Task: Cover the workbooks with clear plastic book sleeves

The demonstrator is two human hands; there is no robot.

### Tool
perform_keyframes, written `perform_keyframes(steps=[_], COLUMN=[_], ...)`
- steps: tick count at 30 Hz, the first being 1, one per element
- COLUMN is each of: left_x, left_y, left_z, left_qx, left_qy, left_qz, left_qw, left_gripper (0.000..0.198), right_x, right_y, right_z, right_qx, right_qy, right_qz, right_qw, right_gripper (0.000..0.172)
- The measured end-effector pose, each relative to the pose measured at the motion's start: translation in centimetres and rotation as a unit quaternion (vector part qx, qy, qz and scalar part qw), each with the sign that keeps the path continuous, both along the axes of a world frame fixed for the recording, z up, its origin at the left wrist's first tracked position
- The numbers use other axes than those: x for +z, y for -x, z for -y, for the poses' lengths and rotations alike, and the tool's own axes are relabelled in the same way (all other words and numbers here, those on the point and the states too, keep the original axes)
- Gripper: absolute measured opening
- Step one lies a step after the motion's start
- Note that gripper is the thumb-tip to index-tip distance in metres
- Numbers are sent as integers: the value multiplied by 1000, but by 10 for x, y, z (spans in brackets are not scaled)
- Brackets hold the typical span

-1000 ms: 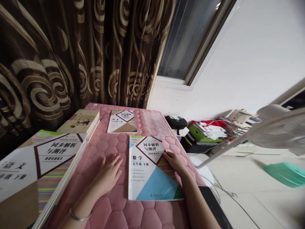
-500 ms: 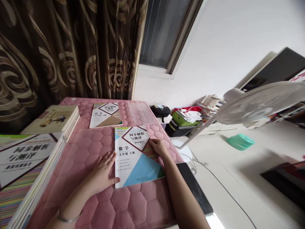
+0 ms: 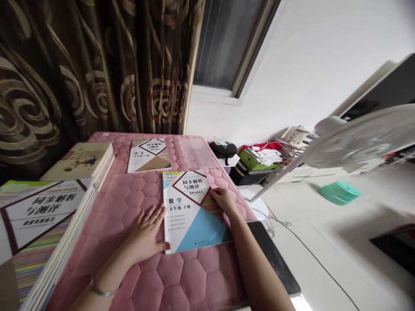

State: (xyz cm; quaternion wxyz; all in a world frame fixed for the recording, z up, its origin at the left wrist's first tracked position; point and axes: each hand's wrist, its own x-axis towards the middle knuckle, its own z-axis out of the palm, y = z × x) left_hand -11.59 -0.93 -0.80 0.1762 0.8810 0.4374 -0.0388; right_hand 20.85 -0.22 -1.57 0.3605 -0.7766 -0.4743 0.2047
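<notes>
A workbook (image 3: 194, 216) with a white and blue cover and Chinese print lies flat on the pink quilted table cover (image 3: 181, 276). Along its left edge my left hand (image 3: 147, 233) rests with fingers spread, thumb at the lower left corner. My right hand (image 3: 225, 201) has its fingers bent around the right edge, pinching it; the thumb is partly hidden. Under and beside my left arm lies a clear plastic sheet (image 3: 106, 229). Farther back sits a second workbook (image 3: 151, 155) with a brown triangle, next to another clear sheet (image 3: 196, 153).
Stacks of books (image 3: 42, 224) fill the table's left side. A dark flat panel (image 3: 274, 255) lies by the right edge. Beyond it are a white standing fan (image 3: 356, 142), cables on the floor, a green plastic stool (image 3: 339, 193) and piled papers (image 3: 262, 155). A patterned curtain (image 3: 97, 65) hangs behind.
The whole view has shifted slightly, so things appear a little farther right. Both hands keep their places at the workbook's edges.
</notes>
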Motion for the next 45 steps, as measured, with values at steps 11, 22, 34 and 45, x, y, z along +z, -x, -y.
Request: perform_keyframes(steps=[11,22,34,45], left_x=[5,8,4,1], left_y=[1,2,4,4], left_z=[4,3,5,6], left_qx=[3,1,3,3], left_qy=[2,23,29,30], left_qz=[-1,13,23,38], left_qw=[1000,1000,999,999], left_gripper=[104,108,108,107], right_x=[-4,-8,2,-5], right_y=[-11,-16,-5,-4], right_z=[4,4,4,3], right_qx=[19,28,6,8], right_qy=[11,13,0,-3], right_qz=[2,-16,34,57], right_qw=[1000,999,999,998], right_gripper=[28,31,23,26])
